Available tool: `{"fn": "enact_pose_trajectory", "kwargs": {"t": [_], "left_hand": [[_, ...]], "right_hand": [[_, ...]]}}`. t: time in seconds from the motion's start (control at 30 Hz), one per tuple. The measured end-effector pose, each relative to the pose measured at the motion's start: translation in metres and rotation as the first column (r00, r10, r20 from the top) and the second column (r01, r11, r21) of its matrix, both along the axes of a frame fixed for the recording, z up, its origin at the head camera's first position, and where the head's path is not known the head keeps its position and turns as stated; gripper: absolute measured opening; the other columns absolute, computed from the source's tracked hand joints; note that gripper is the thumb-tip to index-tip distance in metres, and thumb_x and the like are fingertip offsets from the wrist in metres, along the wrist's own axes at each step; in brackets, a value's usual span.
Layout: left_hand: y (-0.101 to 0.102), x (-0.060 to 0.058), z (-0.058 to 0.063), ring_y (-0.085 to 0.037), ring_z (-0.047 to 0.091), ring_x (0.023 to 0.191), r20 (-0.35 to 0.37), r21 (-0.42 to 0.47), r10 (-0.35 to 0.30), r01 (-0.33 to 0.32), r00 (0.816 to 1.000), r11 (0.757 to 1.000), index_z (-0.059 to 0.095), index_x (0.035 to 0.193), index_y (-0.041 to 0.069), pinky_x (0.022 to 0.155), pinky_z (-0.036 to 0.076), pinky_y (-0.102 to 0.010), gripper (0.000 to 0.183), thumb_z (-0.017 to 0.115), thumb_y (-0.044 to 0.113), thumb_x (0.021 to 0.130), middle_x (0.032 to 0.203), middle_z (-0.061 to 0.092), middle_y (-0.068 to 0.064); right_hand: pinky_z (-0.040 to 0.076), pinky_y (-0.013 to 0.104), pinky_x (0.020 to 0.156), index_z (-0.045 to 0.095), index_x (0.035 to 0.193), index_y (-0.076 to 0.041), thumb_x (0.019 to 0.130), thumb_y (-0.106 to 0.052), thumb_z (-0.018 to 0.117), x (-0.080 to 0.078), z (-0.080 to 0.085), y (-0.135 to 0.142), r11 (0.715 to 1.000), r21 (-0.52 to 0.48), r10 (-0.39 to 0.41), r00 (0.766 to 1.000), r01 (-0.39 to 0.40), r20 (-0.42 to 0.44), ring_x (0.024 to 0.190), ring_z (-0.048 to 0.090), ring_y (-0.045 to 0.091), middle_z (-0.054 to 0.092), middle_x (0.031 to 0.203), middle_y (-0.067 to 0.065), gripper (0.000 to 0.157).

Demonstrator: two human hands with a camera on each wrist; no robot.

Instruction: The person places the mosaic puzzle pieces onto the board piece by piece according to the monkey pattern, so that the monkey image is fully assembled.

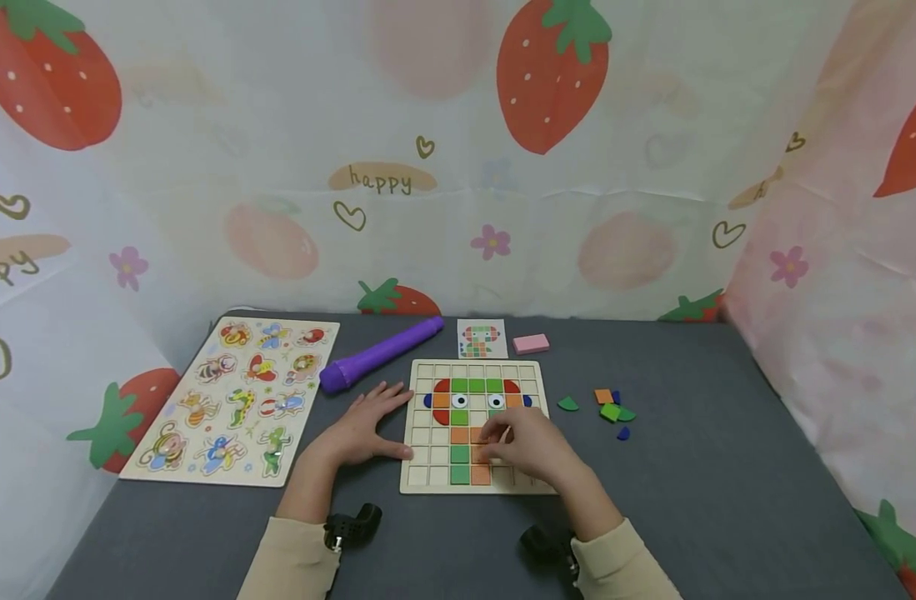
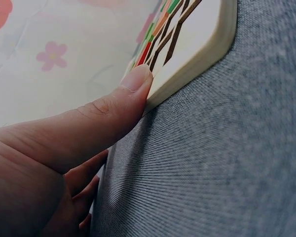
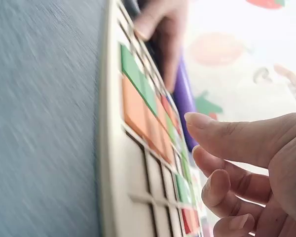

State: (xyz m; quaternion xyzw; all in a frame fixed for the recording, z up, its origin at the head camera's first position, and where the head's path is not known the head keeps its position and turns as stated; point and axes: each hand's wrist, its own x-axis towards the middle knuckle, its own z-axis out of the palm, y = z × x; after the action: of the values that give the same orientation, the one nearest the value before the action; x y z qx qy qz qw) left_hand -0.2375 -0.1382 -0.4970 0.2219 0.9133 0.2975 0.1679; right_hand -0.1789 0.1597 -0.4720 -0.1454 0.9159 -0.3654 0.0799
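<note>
We look down at a dark cloth-covered table. Below centre in the frame lies a pale grid board [image 1: 435,477], its tiles forming a face with a column of orange and green squares beneath.

At the board's left edge rests the left hand [image 1: 362,427], fingers spread and fairly straight, the thumb touching the rim. Over the lower right of the grid is the right hand [image 1: 528,446], fingers loosely bent; in its wrist view thumb and forefinger stand apart, and we see no piece between them.

We judge the steadying contact to be light, so a hard sideways press from the right could turn or slide the board. The curled fingertips hang close to the orange tiles [image 1: 480,475], and a brushing nail might lift one askew. Right of the board lie loose pieces, among them an orange square [image 1: 603,397] and a green square [image 1: 610,412]; a sweeping wrist could scatter them. The purple microphone-shaped toy [image 1: 382,354], upper left of the board, looks round enough to roll against the left fingers if nudged.
</note>
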Motion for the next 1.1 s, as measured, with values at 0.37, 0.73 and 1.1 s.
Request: {"fn": "enact_pose_trajectory", "kwargs": {"t": [0.37, 0.73, 1.1], "left_hand": [[0.000, -0.001, -0.003, -0.037, 0.007, 0.157, 0.001, -0.002, 0.013, -0.013, 1.000, 1.000, 0.037, 0.158, 0.019, 0.125, 0.006, -0.061, 0.098, 0.084, 0.049, 0.078, 0.167, 0.025, -0.011], [0.000, 0.000, -0.002, -0.038, 0.008, 0.157, -0.002, 0.003, 0.011, -0.011, 1.000, 1.000, 0.037, 0.158, 0.019, 0.125, 0.006, -0.062, 0.098, 0.084, 0.048, 0.078, 0.167, 0.025, -0.011], [0.000, -0.001, -0.004, -0.037, 0.007, 0.157, 0.002, -0.009, 0.017, -0.017, 1.000, 1.000, 0.037, 0.158, 0.020, 0.125, 0.007, -0.062, 0.098, 0.085, 0.048, 0.078, 0.168, 0.024, -0.010]], "right_hand": [[0.050, 0.029, 0.061, 0.077, 0.098, -0.011, 0.088, -0.017, 0.079, -0.010, 0.013, 0.046, 0.981, -0.030, -0.192, 0.981, 0.192, 0.011, 0.074, 0.056, 0.017, 0.067, 0.083, -0.001, 0.012], [0.050, 0.030, 0.062, 0.076, 0.106, -0.011, 0.090, -0.022, 0.077, -0.013, 0.013, 0.089, 0.952, -0.006, -0.306, 0.952, 0.306, -0.013, 0.076, 0.059, 0.018, 0.069, 0.091, 0.002, 0.019], [0.057, 0.038, 0.075, 0.073, 0.116, -0.005, 0.092, -0.018, 0.076, -0.015, -0.002, 0.115, 0.917, -0.021, -0.398, 0.914, 0.397, -0.084, 0.095, 0.067, 0.028, 0.072, 0.111, 0.015, 0.028]]}}
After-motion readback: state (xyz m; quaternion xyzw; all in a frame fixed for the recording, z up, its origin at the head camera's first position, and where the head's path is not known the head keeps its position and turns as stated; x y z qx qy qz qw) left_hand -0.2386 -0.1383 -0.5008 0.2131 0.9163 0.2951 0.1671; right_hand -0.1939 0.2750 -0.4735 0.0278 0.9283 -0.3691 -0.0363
